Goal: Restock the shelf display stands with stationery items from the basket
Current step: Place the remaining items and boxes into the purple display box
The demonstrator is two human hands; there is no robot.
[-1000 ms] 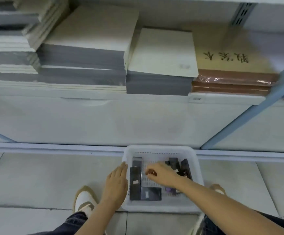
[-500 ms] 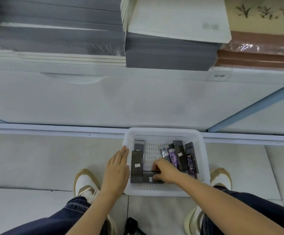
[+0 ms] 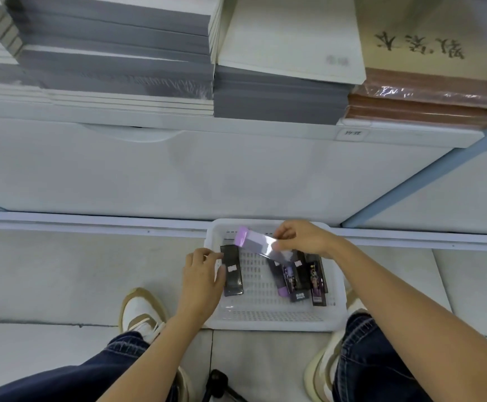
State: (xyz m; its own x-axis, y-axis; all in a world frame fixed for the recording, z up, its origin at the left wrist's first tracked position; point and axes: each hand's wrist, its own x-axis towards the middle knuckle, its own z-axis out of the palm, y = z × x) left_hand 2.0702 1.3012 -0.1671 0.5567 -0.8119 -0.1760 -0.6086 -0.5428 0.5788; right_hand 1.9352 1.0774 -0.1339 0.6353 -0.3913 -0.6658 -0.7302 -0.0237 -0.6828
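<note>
Pale grey floor tiles (image 3: pixel 62 271) with thin joints run up to a white base rail (image 3: pixel 91 221). Above it stands a plain white panel (image 3: pixel 149 175) under a white shelf (image 3: pixel 178 126), braced by a light blue post (image 3: pixel 428 181). On the shelf lie grey paper stacks (image 3: pixel 114 53), a white pad stack (image 3: pixel 291 39) and brown wrapped books (image 3: pixel 425 108). The light is soft and even.

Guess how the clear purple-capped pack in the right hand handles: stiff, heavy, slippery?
Probably light: the right hand holds the clear pack by one end with fingertips only. Likely fairly stiff: it juts out over the basket without sagging. Its glossy film glints, so the grip may slip.
</note>
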